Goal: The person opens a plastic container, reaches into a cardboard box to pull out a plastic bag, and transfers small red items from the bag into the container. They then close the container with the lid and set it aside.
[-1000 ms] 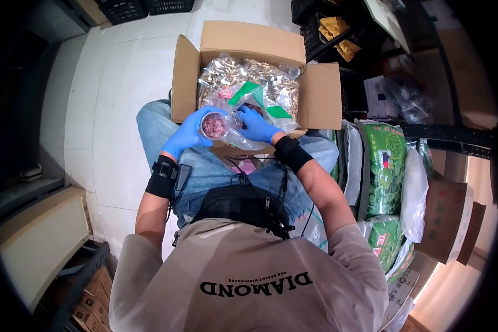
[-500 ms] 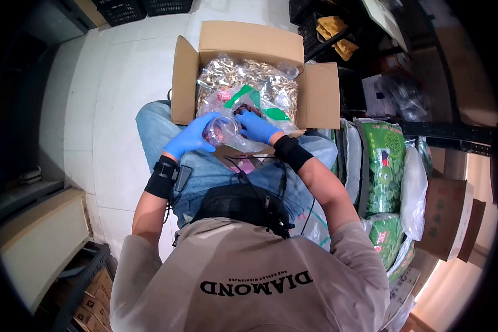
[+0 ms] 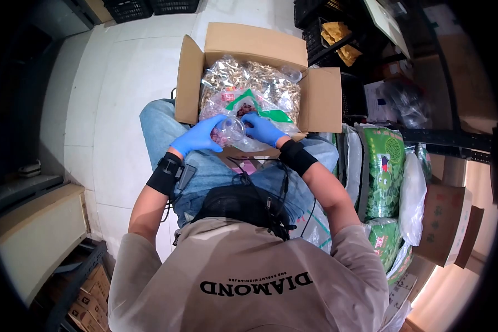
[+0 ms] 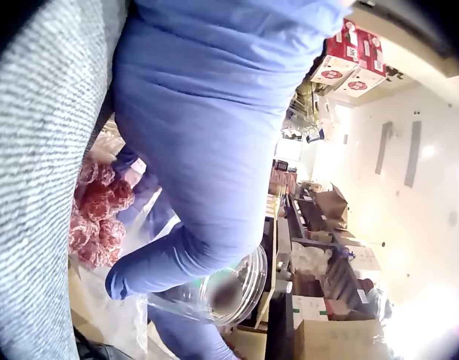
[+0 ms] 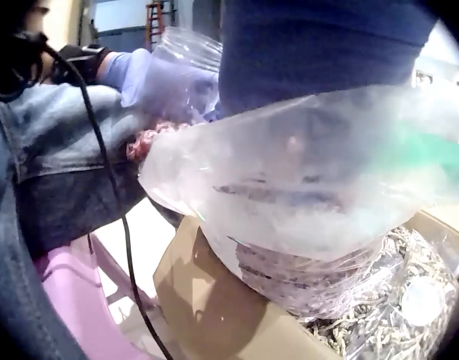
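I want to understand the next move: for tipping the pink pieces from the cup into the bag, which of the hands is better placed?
Left, probably. The left hand grips the cup, tipped toward the bag, while the right hand holds the bag's mouth open.

Seated and leaning forward, a person stretches both bare forearms away from the body, elbows bent and spread to either side. A black band [image 3: 165, 176] wraps the left wrist and another [image 3: 297, 157] the right. The blue-gloved left hand [image 3: 200, 137] curls its fingers round a clear cup [image 3: 229, 130]. The blue-gloved right hand [image 3: 263, 129] meets it from the right, fingers pinching a clear bag [image 5: 304, 202]. The two hands sit nearly fingertip to fingertip.
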`<state>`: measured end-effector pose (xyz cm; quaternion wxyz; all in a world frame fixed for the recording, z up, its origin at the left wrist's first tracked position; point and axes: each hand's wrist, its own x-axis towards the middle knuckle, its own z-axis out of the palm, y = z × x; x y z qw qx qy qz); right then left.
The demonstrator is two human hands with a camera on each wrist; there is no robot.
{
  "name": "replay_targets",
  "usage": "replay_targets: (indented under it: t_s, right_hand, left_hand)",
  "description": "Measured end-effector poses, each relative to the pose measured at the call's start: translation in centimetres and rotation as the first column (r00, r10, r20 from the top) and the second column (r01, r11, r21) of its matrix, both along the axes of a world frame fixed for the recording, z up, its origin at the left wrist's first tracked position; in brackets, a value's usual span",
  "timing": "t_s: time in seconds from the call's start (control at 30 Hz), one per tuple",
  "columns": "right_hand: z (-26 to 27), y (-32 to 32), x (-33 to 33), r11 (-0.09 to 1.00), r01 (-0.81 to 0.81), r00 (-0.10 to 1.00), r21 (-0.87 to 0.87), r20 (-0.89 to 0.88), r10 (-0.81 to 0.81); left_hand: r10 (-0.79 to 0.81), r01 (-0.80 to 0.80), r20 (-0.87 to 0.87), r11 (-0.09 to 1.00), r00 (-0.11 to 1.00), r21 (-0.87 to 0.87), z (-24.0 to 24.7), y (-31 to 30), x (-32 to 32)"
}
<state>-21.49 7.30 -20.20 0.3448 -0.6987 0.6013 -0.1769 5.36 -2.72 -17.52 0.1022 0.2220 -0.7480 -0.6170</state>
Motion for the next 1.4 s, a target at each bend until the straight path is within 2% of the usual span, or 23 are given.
replay_targets:
  t_s: [0.07,0.1,0.13,0.27,0.3,0.33,0.4,0.47,0.5,0.6,0.63,0.67,0.73,0.77,0.8,0.87,0.9,1.03,1.1,1.23,1.3,1.33,1.4]
  right_hand:
    - [0.2,-0.2,-0.5,0.981,0.155,0.988,0.118,-0.015,-0.155]
    - [0.0,-0.6,-0.6,0.988,0.150,0.989,-0.031,0.005,-0.150]
    - [0.0,-0.6,-1.1,0.988,0.153,0.988,-0.029,0.004,-0.152]
    - [0.8,-1.4,-2.1,0.939,0.314,0.949,0.141,-0.059,-0.308]
    - [1.4,-1.5,-2.1,0.933,0.333,0.916,0.136,0.187,-0.354]
    - [2.0,-1.5,-2.1,0.926,0.352,0.825,0.138,0.421,-0.376]
    - [2.6,-1.7,-3.1,0.940,0.324,0.846,0.103,0.412,-0.337]
    - [2.2,-2.4,-4.3,0.777,0.239,0.549,0.582,0.579,-0.603]
    - [4.5,-2.2,-3.0,0.769,0.185,0.387,0.612,0.674,-0.629]
    - [7.0,-1.7,-1.2,0.744,0.207,0.387,0.635,0.646,-0.658]
    - [7.8,-1.6,-0.3,0.801,0.229,0.470,0.553,0.658,-0.589]
    - [8.1,-1.5,0.1,0.799,0.230,0.469,0.556,0.656,-0.591]
    - [9.2,-1.4,1.2,0.916,0.126,0.755,0.380,0.563,-0.337]
    - [10.4,-1.5,1.7,0.875,0.107,0.842,0.473,0.425,-0.332]
    - [9.8,-1.2,2.2,0.873,0.108,0.840,0.475,0.427,-0.336]
    - [8.4,-0.8,3.0,0.978,0.076,0.861,0.195,0.481,-0.163]
    - [9.0,-0.7,3.2,0.994,0.060,0.904,0.087,0.417,-0.092]
    - [10.6,-0.6,3.5,0.996,-0.007,0.954,0.091,0.298,-0.021]
    - [11.4,-0.7,3.8,0.964,0.017,0.931,0.265,0.347,-0.112]
    - [10.3,-0.2,3.5,0.990,0.074,0.904,0.124,0.412,-0.119]
    - [10.4,0.0,3.3,0.958,0.130,0.726,0.254,0.634,-0.267]
    - [10.7,-0.1,3.3,0.958,0.132,0.726,0.256,0.632,-0.269]
    - [11.5,-0.1,3.2,0.986,0.044,0.843,0.163,0.523,-0.124]
  left_hand:
    - [-0.058,0.059,0.073,0.998,0.996,-0.014,0.5,-0.1,-0.3]
    - [-0.059,0.060,0.073,0.998,0.996,-0.012,0.3,-0.1,-0.3]
    - [-0.036,0.039,0.064,0.998,0.997,-0.040,0.2,0.0,-0.3]
    - [-0.004,0.005,0.084,1.000,0.996,-0.021,0.2,0.0,-0.6]
    - [-0.003,0.005,0.085,1.000,0.996,-0.020,0.5,0.0,-0.7]
    - [-0.001,0.001,0.108,1.000,0.994,-0.004,0.7,0.0,-0.9]
    - [0.003,-0.004,0.133,1.000,0.991,0.010,0.8,0.0,-1.0]
    - [0.019,-0.011,0.087,0.996,0.996,-0.089,0.3,0.1,-1.0]
    - [0.019,-0.012,0.087,0.996,0.996,-0.089,0.1,0.1,-1.1]
    - [0.031,-0.025,0.064,0.995,0.997,-0.097,-0.3,0.1,-1.2]
    - [0.040,-0.031,0.108,0.996,0.993,-0.083,-0.3,0.1,-1.2]
    - [0.047,-0.037,0.152,0.997,0.987,-0.069,-0.4,0.1,-1.2]
    - [0.036,-0.026,0.166,0.997,0.986,-0.067,0.1,0.1,-1.3]
    - [0.028,-0.016,0.178,0.998,0.984,-0.068,0.3,0.1,-1.3]
    - [0.024,-0.013,0.181,0.998,0.983,-0.066,-0.2,0.2,-1.3]
    - [0.019,-0.018,0.027,0.999,0.999,-0.045,-1.0,0.1,-1.3]
    - [0.019,-0.017,0.028,0.999,0.999,-0.044,-0.8,0.1,-1.2]
    - [0.011,-0.010,0.027,0.999,1.000,-0.040,-1.2,0.1,-1.0]
    - [0.023,-0.022,0.022,0.999,0.999,-0.038,-1.4,0.0,-1.0]
    - [0.002,-0.002,-0.002,0.999,1.000,0.033,-0.7,0.0,-0.8]
    - [0.003,-0.003,-0.010,0.999,1.000,0.053,-0.4,0.0,-0.7]
    - [-0.001,0.002,-0.007,0.998,1.000,0.070,-0.3,0.0,-0.6]
    - [-0.015,0.015,-0.007,0.996,1.000,0.086,-0.5,0.2,-0.7]
